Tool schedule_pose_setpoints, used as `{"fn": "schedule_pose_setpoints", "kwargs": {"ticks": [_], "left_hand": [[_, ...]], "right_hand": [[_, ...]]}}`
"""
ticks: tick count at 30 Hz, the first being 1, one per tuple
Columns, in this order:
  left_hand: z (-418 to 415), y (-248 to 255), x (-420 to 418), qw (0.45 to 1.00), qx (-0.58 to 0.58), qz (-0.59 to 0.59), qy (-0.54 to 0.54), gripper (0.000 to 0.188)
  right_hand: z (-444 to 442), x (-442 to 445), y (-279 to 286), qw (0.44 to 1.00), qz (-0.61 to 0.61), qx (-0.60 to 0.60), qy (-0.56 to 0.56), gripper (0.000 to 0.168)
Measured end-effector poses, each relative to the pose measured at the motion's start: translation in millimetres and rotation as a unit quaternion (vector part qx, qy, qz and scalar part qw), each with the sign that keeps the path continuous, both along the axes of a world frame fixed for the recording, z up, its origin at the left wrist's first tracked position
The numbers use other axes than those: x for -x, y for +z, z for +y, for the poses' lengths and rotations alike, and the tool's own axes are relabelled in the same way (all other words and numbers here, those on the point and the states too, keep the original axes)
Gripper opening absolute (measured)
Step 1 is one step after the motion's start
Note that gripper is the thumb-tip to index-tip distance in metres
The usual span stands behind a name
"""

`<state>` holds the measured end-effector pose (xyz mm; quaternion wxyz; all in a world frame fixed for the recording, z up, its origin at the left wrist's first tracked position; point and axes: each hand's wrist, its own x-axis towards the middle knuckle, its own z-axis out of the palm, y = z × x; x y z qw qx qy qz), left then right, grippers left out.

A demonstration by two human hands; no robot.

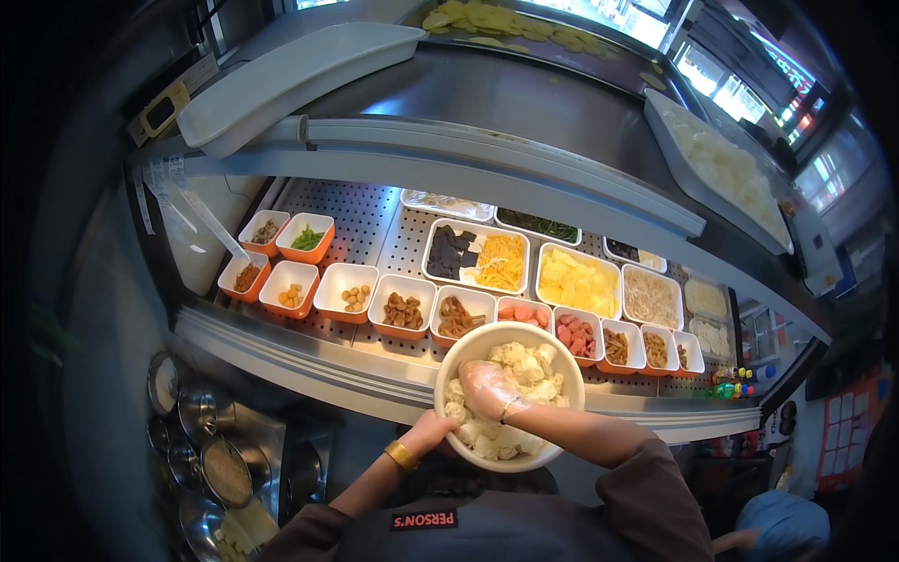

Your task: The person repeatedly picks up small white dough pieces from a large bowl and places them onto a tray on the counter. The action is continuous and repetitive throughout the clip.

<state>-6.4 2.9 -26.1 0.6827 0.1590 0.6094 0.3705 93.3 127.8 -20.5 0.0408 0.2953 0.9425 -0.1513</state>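
A round cream-coloured bowl full of pale, crumpled wonton-like dumplings is held in front of my body, at the front edge of a refrigerated display case. My left hand grips the bowl's rim on the left side, a gold-coloured bracelet on its wrist. In a clear plastic glove, my right hand reaches down into the bowl among the dumplings. Its fingertips are hidden, so whether it grasps one cannot be seen. Just beyond the bowl stand small orange-and-white tubs, including one of sliced pink sausage.
Trays of potato slices and shredded noodles sit inside the case. Above it run the metal frame, a long white tray and a tray of pale pieces. Metal pots stand lower left; a person's blue-clad part shows lower right.
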Motion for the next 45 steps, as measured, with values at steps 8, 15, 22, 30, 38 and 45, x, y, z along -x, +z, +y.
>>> {"fn": "schedule_pose_setpoints", "kwargs": {"ticks": [8,15,22,30,38,45], "left_hand": [[-3,-11,-1,0.996,-0.062,0.057,-0.007,0.025],[-4,-9,0,0.998,-0.058,0.028,-0.002,0.03],[-3,6,3,0.999,-0.035,0.007,0.001,0.033],[0,7,3,1.0,-0.021,0.02,-0.005,0.03],[-3,10,4,0.999,-0.024,0.021,-0.004,0.028],[0,-9,4,0.998,-0.055,-0.001,-0.031,0.032]], "right_hand": [[44,-33,37,0.942,0.086,0.317,-0.063,0.024],[32,-91,81,0.758,0.178,0.613,-0.132,0.026],[9,-113,67,0.975,0.149,0.161,0.016,0.044],[-18,-110,30,0.989,-0.1,0.078,-0.075,0.06],[-7,-115,75,0.909,0.31,0.271,-0.066,0.039],[14,-126,157,0.843,0.351,0.398,-0.092,0.021]]}}
